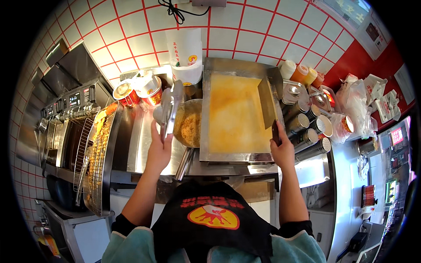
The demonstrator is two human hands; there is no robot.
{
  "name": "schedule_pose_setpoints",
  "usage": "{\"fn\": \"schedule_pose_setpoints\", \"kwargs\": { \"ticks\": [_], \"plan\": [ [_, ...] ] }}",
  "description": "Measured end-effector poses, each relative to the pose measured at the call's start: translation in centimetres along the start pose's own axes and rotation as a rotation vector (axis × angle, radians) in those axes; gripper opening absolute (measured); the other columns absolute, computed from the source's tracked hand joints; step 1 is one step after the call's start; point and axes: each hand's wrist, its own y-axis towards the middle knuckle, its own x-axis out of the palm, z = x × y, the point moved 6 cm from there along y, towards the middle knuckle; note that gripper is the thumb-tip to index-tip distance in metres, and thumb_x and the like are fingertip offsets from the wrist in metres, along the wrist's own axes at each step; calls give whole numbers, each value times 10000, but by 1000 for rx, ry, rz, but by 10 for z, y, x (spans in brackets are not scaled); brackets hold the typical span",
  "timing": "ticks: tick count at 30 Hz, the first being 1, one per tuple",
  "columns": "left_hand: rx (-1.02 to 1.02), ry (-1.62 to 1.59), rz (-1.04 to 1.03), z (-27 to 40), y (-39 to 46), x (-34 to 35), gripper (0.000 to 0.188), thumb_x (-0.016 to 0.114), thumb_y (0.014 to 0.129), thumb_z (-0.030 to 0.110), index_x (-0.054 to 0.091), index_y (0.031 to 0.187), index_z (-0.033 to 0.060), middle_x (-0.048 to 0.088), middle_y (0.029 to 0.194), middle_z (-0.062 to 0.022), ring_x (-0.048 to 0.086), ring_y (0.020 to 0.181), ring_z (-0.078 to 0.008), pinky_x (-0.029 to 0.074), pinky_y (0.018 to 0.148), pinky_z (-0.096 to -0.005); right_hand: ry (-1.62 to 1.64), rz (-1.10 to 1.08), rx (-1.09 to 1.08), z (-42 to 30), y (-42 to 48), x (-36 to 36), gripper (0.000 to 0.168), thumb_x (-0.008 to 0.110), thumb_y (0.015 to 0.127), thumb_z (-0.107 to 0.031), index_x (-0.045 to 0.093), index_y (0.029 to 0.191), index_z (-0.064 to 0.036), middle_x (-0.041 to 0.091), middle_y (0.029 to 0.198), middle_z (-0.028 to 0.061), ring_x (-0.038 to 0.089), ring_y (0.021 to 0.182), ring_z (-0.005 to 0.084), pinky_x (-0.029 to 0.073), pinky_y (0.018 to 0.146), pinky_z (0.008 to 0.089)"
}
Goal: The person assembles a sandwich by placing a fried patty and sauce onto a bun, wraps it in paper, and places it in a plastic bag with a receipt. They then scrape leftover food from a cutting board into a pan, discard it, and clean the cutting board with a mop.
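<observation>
My left hand (160,148) grips a pair of metal tongs (171,107), their tips pointing up and away above the counter. In my right hand (283,148) is the dark handle of a broad-bladed metal cleaver (265,102); its blade stands over the right side of a yellowish board (235,115). A raised stainless-steel rim (206,138) frames that board, whose surface is stained orange-brown and looks wet. Just left of it, partly behind the tongs, sits a round metal pan (179,139) holding brown crumbs or powder (190,128). The pan's handle (184,163) points toward me.
Several shaker canisters (302,120) and squeeze bottles (301,73) stand right of the board. Paper bags (185,52) and paper tubs (151,90) are behind. At left, a wire-racked tray (98,157) of fried food projects past the counter edge beside a deep fryer (65,141).
</observation>
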Motion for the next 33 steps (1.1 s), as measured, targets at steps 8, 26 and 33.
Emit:
{"fn": "schedule_pose_setpoints", "kwargs": {
  "ticks": [8, 26, 33],
  "plan": [
    [-46, 89, -344, 74, -12, 122, 709, 529, 837, 158, 85, 1379, 48, 463, 1007, -280, 552, 818, -402, 459, 696, -446, -573, 21, -116, 13, 44, 13, 600, 540, 763, -107, 397, 1303, -325, 555, 840, 130, 590, 701, 319, 480, 626, 422],
    [-52, -460, -395, 90, -16, 142, 738, 526, 840, 101, 27, 1374, -1, 464, 1139, -276, 515, 1011, -375, 399, 871, -403, 1107, -696, 555, -48, -3, 137, 442, 382, 937, -399, 460, 1157, -24, 576, 1009, 96, 553, 885, 180, 459, 779, 312],
    [-260, 12, -90, -64, -37, 41, 675, 657, 778, 221, 295, 1309, 14, 472, 1146, -221, 540, 964, -317, 467, 790, -386, 1108, -754, 580, -101, -20, 124, 380, 391, 940, -360, 360, 1224, -108, 532, 794, 58, 524, 670, 149, 506, 614, 345]
  ]
}}
